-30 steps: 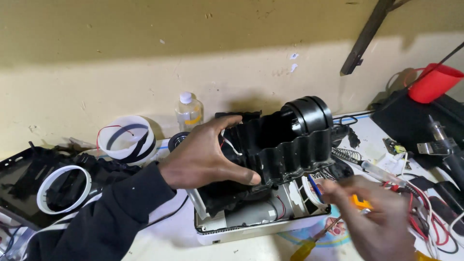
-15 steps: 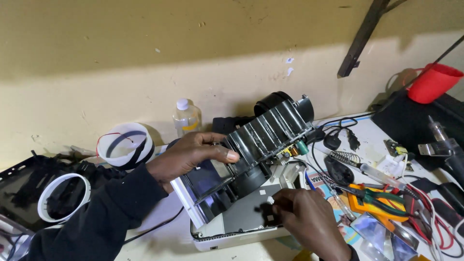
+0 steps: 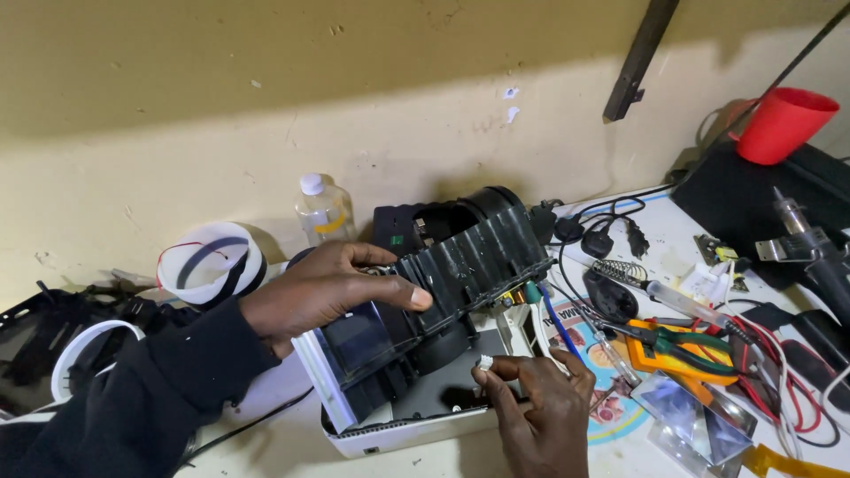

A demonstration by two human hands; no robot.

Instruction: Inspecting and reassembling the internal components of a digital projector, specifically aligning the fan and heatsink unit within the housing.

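Left hand: the left hand is closed over the black ribbed housing, tilting it up at centre.
Right hand: the right hand, near, pinches a small white connector.
Base: the white case lies open underneath.
Progress: housing lifted, wires attached; far from reassembled.
Right side: orange pliers, red cup.

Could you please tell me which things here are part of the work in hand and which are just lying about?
In hand: left hand on the black housing; right hand pinching a white connector; white base.

Lying about: clear bottle, red cup, pliers, plug, white ring.
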